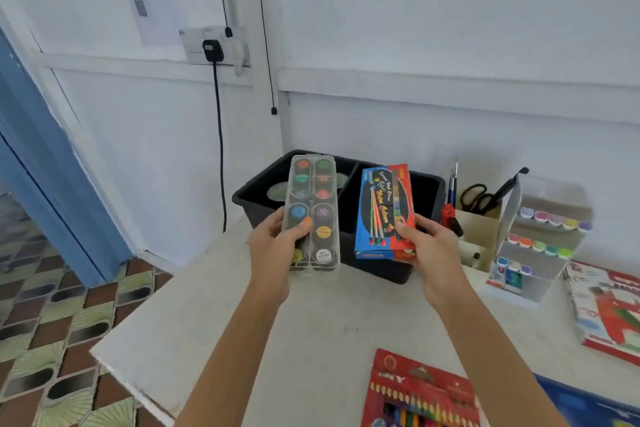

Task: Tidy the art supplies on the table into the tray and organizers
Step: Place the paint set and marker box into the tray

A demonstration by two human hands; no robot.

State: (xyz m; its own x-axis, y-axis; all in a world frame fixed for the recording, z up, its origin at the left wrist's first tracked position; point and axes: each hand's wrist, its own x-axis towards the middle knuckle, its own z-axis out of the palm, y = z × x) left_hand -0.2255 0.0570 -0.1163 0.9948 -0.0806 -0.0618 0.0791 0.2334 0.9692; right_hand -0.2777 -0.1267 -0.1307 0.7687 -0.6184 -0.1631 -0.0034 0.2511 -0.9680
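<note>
Broadly, the white surface (311, 322) carries a black tray (254, 199) at its far edge and a red pencil pack (420, 388) at its near edge; over the tray's near rim, the left hand (273, 256) grips a clear paint palette (311, 211), fingers (300, 226) curled round it; just right, the right hand (434, 253) holds a blue-and-red watercolour box (386, 211).

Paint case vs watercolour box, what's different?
The paint case is clear plastic with colour pans showing; the watercolour box is opaque blue-and-red card. The paint case looks longer and narrower than the watercolour box. The left hand grips the case, the right hand the box. Both are held in front of the black tray.
</note>
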